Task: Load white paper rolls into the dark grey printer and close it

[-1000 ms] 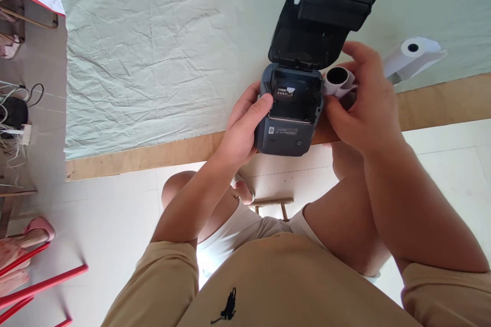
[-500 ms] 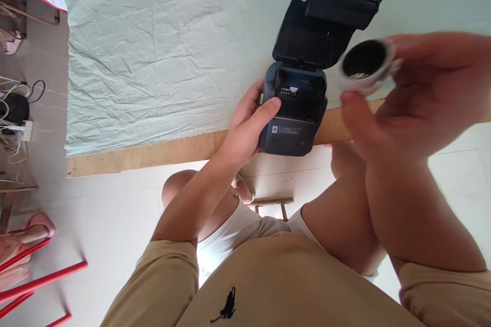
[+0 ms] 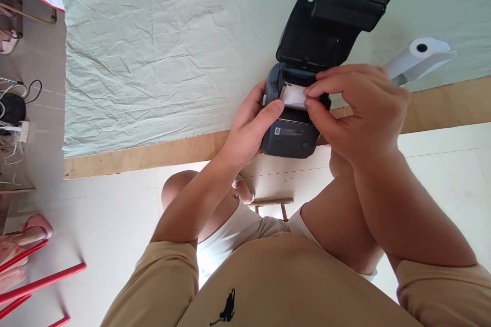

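My left hand clasps the printer; my right pinches the roll inside it.

So the printer is over the near edge of the surface, left hand on its left side, with the lid at the far end. There's a small roll in the bay, right hand at its right end. Another roll is on the cloth, off to the right, partly behind that hand. Cables are way off left, past the cloth.
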A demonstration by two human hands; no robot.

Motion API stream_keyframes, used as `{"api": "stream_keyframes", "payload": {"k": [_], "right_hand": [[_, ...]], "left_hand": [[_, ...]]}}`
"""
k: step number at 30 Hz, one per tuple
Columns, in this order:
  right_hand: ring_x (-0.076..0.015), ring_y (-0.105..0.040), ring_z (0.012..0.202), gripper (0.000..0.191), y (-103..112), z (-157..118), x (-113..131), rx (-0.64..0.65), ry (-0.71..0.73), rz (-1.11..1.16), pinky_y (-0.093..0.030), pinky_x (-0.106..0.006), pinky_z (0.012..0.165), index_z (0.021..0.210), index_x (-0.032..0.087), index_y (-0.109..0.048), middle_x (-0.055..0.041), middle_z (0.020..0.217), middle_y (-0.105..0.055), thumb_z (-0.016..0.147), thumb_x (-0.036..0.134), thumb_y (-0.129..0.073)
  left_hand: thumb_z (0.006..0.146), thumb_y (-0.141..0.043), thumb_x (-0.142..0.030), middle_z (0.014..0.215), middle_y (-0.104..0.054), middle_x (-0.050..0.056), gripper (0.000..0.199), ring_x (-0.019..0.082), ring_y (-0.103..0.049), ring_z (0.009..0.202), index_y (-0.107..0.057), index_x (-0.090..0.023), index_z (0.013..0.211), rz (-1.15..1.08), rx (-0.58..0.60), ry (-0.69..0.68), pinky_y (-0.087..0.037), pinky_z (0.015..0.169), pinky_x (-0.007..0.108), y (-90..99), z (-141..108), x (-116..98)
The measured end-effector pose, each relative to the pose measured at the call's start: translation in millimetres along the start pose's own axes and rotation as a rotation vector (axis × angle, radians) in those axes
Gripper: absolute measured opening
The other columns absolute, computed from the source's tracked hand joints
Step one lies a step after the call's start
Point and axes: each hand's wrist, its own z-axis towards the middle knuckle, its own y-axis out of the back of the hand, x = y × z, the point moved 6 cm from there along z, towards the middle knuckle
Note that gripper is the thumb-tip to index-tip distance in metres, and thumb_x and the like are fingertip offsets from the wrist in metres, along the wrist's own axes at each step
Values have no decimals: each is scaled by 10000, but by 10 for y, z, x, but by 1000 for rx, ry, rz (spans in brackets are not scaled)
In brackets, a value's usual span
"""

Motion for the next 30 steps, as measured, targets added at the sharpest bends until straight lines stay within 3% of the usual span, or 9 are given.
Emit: {"api": "stream_keyframes", "payload": {"k": [1,5,11,15,24,27,30], "right_hand": [[-354,-872,1164,53,7,8,-12,30,-14,23,-668,-591,1066,1037,319,-768,-26,1010,-890,1043,271,-748],[-377,-838,1153,206,67,75,-42,153,-62,72,-673,-637,1058,1123,345,-794,-25,1087,-899,954,252,-864],[-330,-808,1078,314,75,132,-34,218,-99,106,-722,-536,973,1102,350,-788,-19,1065,-887,903,107,-791],[-328,-799,1075,330,37,99,-63,190,-118,94,-729,-515,921,1104,357,-785,-20,1039,-882,901,100,-753],[-302,-825,991,233,115,32,27,-76,25,233,-685,-505,906,1086,355,-758,5,959,-848,948,171,-721],[-310,-820,978,201,97,-7,138,-56,91,260,-655,-522,924,1079,364,-754,14,907,-829,952,210,-732],[-326,-823,990,144,21,-41,199,52,59,196,-652,-568,977,1056,379,-770,8,866,-817,986,271,-706]], "left_hand": [[968,-874,-723,1176,-852,39,557,350,-873,1258,-771,-258,1257,0,5,-3,-749,929,439,0,2,0],[981,-867,-716,1225,-856,39,550,365,-850,1343,-781,-268,1288,6,37,-8,-742,1024,465,-11,4,-9],[976,-876,-713,1191,-854,33,552,352,-870,1278,-788,-277,1303,19,47,27,-751,936,438,-19,1,-11],[974,-877,-724,1139,-848,28,552,314,-892,1158,-788,-274,1282,19,43,27,-743,841,399,-33,9,-23],[1024,-786,-773,1037,-833,28,549,257,-876,962,-789,-280,1267,5,46,12,-696,724,365,-11,9,17],[1046,-733,-790,1048,-838,43,558,242,-850,931,-783,-271,1245,-10,84,-34,-676,735,367,1,16,7],[934,-903,-733,1095,-839,41,579,250,-842,1024,-765,-273,1258,53,108,-51,-692,856,368,14,24,-10]]}}
